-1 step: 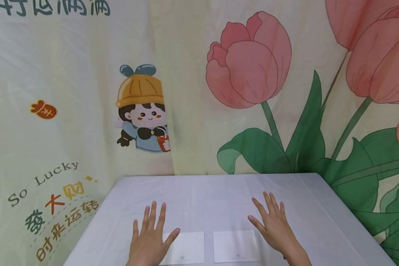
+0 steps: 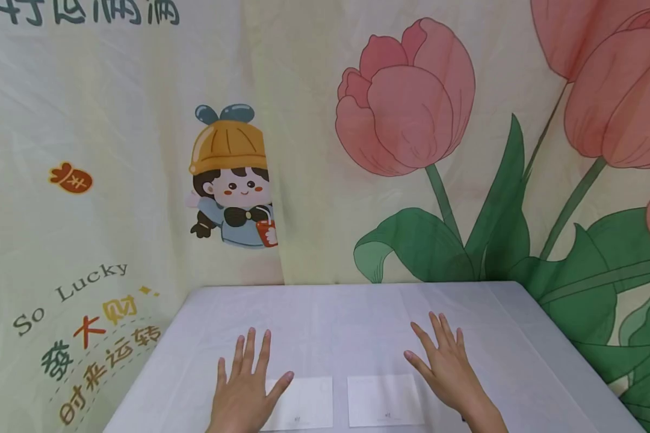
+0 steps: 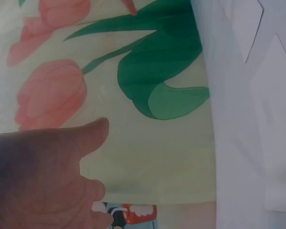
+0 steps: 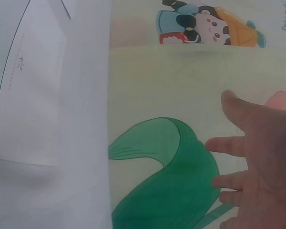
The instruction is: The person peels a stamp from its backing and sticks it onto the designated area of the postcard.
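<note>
Two white rectangular sheets lie side by side on the white-covered table. The left sheet (image 2: 310, 400) and the right sheet (image 2: 383, 400) each bear small marks near the front edge. My left hand (image 2: 242, 391), fingers spread and palm downward, overlaps the left sheet's left side in the head view. My right hand (image 2: 448, 368) is spread too, beside the right sheet's right edge. Neither hand holds anything. In the left wrist view my left hand (image 3: 43, 176) shows its thumb extended; in the right wrist view my right hand (image 4: 269, 162) has its fingers apart. Whether either touches the table, I cannot tell.
The table (image 2: 357, 307) has a white cover and its far edge meets a hanging cloth (image 2: 309, 180). Printed on that cloth are pink tulips (image 2: 411, 108), a cartoon figure (image 2: 238, 180) and lettering. A dark band (image 2: 463, 419) shows at my right wrist.
</note>
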Motion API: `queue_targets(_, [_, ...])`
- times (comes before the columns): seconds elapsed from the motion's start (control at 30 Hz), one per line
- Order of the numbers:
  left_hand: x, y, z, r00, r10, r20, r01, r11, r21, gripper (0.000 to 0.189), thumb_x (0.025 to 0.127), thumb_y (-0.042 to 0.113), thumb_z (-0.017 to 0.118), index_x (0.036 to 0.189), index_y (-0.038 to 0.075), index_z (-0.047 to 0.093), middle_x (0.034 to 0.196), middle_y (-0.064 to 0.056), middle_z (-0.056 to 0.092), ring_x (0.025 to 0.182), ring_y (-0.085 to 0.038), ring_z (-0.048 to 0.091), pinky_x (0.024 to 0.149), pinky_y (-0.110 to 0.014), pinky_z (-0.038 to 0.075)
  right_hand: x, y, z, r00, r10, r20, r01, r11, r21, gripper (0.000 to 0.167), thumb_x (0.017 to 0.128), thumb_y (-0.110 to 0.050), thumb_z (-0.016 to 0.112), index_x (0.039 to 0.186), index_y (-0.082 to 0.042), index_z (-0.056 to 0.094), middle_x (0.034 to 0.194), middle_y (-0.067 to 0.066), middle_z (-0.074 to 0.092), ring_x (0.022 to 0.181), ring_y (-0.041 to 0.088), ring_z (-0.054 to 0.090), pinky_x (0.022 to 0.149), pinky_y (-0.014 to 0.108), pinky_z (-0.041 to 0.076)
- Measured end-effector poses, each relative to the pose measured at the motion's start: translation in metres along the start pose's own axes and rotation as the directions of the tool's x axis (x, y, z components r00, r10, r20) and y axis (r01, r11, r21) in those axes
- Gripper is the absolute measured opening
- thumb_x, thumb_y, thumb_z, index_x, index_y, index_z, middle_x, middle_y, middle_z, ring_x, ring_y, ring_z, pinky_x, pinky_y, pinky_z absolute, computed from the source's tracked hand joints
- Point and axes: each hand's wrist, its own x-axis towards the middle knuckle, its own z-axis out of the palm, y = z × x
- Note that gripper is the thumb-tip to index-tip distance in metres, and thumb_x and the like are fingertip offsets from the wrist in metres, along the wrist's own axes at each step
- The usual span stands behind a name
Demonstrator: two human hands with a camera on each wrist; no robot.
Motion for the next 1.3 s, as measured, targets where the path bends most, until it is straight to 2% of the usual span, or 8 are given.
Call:
queue_targets(0.13, [-0.001,0.000,0.001,1.000,0.002,0.000,-0.002,1.000,0.001,0.082,0.088,0.064,0.037,0.148,0.013,0.014,0.152,-0.019,0.005,0.138,-0.037,0.002,0.101,-0.063,-0.002,-0.002,0.001,-0.001,1.000,0.006,0.004,-0.006,1.000,-0.013,0.060,0.089,-0.048,0.053,0.134,-0.009,0.047,0.146,0.026,0.022,0.135,0.044,0.009,0.101,0.065,0.006])
queue_targets(0.4, [-0.001,0.001,0.001,0.994,0.044,-0.101,-0.041,0.999,0.032,0.074,0.091,0.057,0.041,0.147,0.013,0.021,0.151,-0.020,0.013,0.137,-0.038,0.007,0.101,-0.064,0.006,-0.004,0.000,-0.007,1.000,0.014,-0.015,-0.014,0.999,-0.033,0.059,0.088,-0.048,0.055,0.132,-0.009,0.049,0.144,0.026,0.027,0.134,0.044,0.013,0.101,0.064,0.009])
queue_targets(0.63, [-0.002,0.003,0.001,0.992,0.047,-0.117,-0.043,0.999,0.028,0.071,0.093,0.056,0.039,0.147,0.013,0.022,0.150,-0.020,0.016,0.137,-0.038,0.009,0.101,-0.063,0.008,-0.004,0.000,-0.013,0.993,-0.009,-0.114,-0.005,0.993,-0.119,0.054,0.086,-0.038,0.063,0.129,-0.006,0.051,0.136,0.021,0.042,0.128,0.040,0.032,0.100,0.062,0.019])
queue_targets(0.87, [-0.002,0.000,0.005,0.986,0.041,-0.162,-0.039,0.999,0.016,0.071,0.092,0.055,0.041,0.146,0.012,0.025,0.147,-0.022,0.023,0.135,-0.040,0.014,0.100,-0.063,0.014,-0.006,0.004,-0.014,0.974,-0.032,-0.222,0.012,0.996,-0.089,0.047,0.083,-0.029,0.068,0.121,-0.005,0.056,0.126,0.016,0.053,0.120,0.034,0.043,0.099,0.060,0.023])
queue_targets(1.07, [-0.007,-0.004,0.014,0.980,0.018,-0.197,-0.014,1.000,0.019,0.068,0.093,0.052,0.043,0.143,0.008,0.030,0.143,-0.025,0.029,0.132,-0.044,0.019,0.098,-0.063,0.019,-0.013,0.008,-0.005,0.953,-0.029,-0.301,0.008,0.998,-0.069,0.037,0.080,-0.023,0.072,0.111,-0.005,0.062,0.114,0.014,0.060,0.111,0.031,0.052,0.096,0.059,0.028])
queue_targets(1.2, [-0.010,-0.005,0.025,0.975,-0.018,-0.222,0.021,1.000,0.007,0.066,0.093,0.050,0.044,0.140,0.005,0.034,0.139,-0.027,0.034,0.128,-0.047,0.024,0.096,-0.063,0.024,-0.020,0.010,0.001,0.943,-0.028,-0.333,0.013,0.999,-0.046,0.031,0.079,-0.018,0.073,0.106,-0.005,0.064,0.109,0.012,0.063,0.106,0.029,0.055,0.095,0.057,0.029])
queue_targets(1.3, [-0.013,-0.005,0.034,0.970,-0.022,-0.244,0.023,1.000,0.001,0.065,0.092,0.049,0.047,0.137,0.003,0.038,0.136,-0.028,0.037,0.126,-0.048,0.028,0.093,-0.063,0.028,-0.025,0.014,0.004,0.936,-0.026,-0.352,0.016,0.999,-0.033,0.029,0.078,-0.015,0.073,0.105,-0.006,0.065,0.108,0.011,0.064,0.106,0.028,0.055,0.095,0.056,0.029])
